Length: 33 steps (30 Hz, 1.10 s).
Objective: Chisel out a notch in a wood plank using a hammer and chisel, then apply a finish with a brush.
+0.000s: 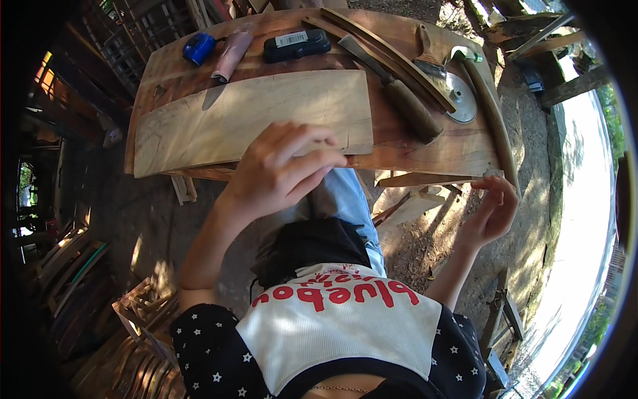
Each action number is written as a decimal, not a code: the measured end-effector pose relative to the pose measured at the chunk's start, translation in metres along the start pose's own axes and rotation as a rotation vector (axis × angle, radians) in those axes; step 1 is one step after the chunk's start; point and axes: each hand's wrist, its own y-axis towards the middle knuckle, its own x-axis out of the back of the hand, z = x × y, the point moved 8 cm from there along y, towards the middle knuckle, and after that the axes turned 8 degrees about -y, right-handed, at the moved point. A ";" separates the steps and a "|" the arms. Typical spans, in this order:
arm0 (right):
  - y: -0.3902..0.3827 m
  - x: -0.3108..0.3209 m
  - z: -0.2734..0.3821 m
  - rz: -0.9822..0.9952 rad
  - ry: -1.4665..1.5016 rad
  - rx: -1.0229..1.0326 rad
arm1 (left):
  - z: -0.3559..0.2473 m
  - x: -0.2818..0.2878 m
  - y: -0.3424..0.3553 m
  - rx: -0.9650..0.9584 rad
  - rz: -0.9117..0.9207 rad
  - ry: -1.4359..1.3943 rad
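My left hand (282, 166) hovers over the near right part of a pale wooden board (252, 106), its fingers bent and drawn together toward the board's near edge. Whatever is between those fingertips, if anything, I cannot make out. At the table's near right corner is my right hand (495, 209), with curled fingers around a small greyish thing (492, 173) too small to name. Close to that hand runs the long wooden handle of a hammer (488, 100). The board lies flat on the wooden table (425, 156), and its left end is curved.
Along the far side lie a blue tape measure (199, 48), a knife with a pink wrapped handle (232, 54) and a black case (297, 46). Farther right are a chisel (409, 106), long wooden strips (392, 56), a brush (426, 56) and a metal disc (461, 100).
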 end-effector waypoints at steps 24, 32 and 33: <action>0.037 0.036 -0.049 -0.236 -0.111 -0.172 | -0.065 -0.074 0.096 -0.372 0.017 0.104; 0.091 -0.062 -0.017 0.184 -0.126 -0.067 | -0.051 -0.082 0.065 -0.226 0.126 -0.023; 0.102 -0.083 -0.006 0.250 -0.118 -0.015 | -0.047 -0.083 0.064 -0.201 0.137 -0.035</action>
